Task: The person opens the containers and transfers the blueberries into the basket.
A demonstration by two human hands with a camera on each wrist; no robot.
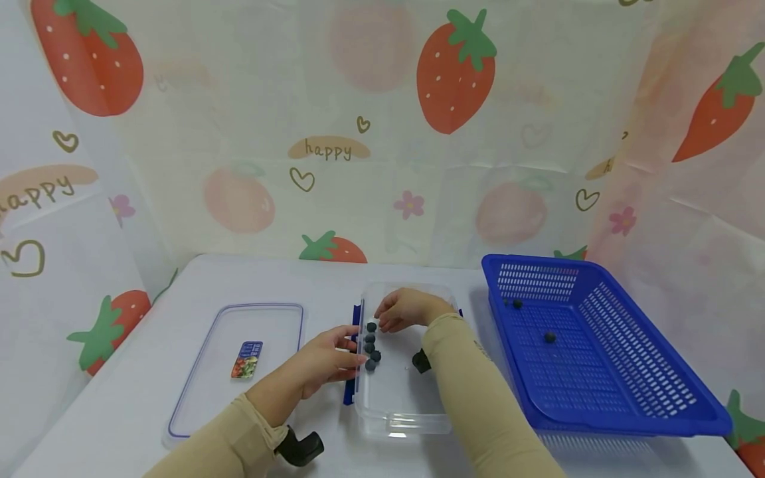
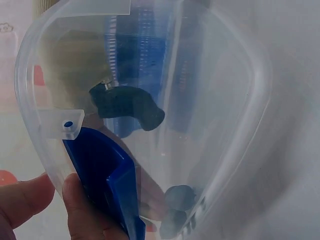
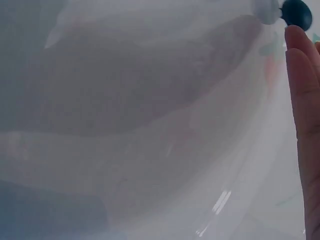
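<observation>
A row of blueberries (image 1: 370,347) lies along the left wall inside a clear plastic box (image 1: 412,423). My left hand (image 1: 325,362) is at the box's left rim, fingers spread beside the blue latch (image 2: 107,175). In the left wrist view, its fingers (image 2: 80,210) touch the latch's edge. My right hand (image 1: 411,309) reaches into the box at the far end of the row. In the right wrist view, its fingers (image 3: 303,85) extend straight, with the tips right at a blueberry (image 3: 296,14).
On the right stands a blue perforated basket (image 1: 609,365) with a few dark berries (image 1: 550,337) in it. A clear lid with a blue seal (image 1: 200,358) lies on the left, bearing a printed label (image 1: 247,360). A strawberry-patterned cloth hangs behind the white table (image 1: 323,411).
</observation>
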